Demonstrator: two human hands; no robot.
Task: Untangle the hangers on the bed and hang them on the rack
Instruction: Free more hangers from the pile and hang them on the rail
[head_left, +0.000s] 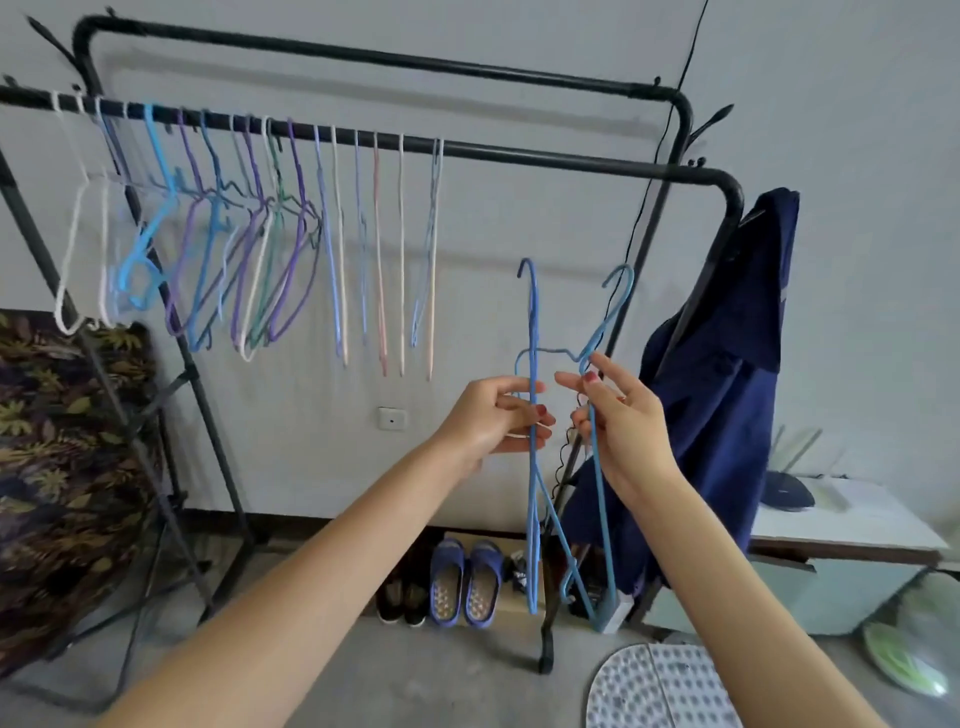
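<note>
Here we hold two blue hangers up. Our left hand (501, 415) curls around one blue hanger (533, 467). Our right hand (618, 421) pinches the other blue hanger (597, 493). Behind them, many hangers (249, 228) hang on the black rack (519, 153).

From my remote seat: my left hand (498, 415) and right hand (618, 421) are raised side by side before the rack (519, 150), each holding one of two hangers (533, 441) whose lower ends cross below my hands. Hung hangers (249, 234) crowd the left half of the rack's front rail. A garment (727, 364) drapes over the rack's right end. Slippers (467, 582) sit on the floor (415, 675) beneath the rack; a bench (857, 525) stands at far right.
</note>
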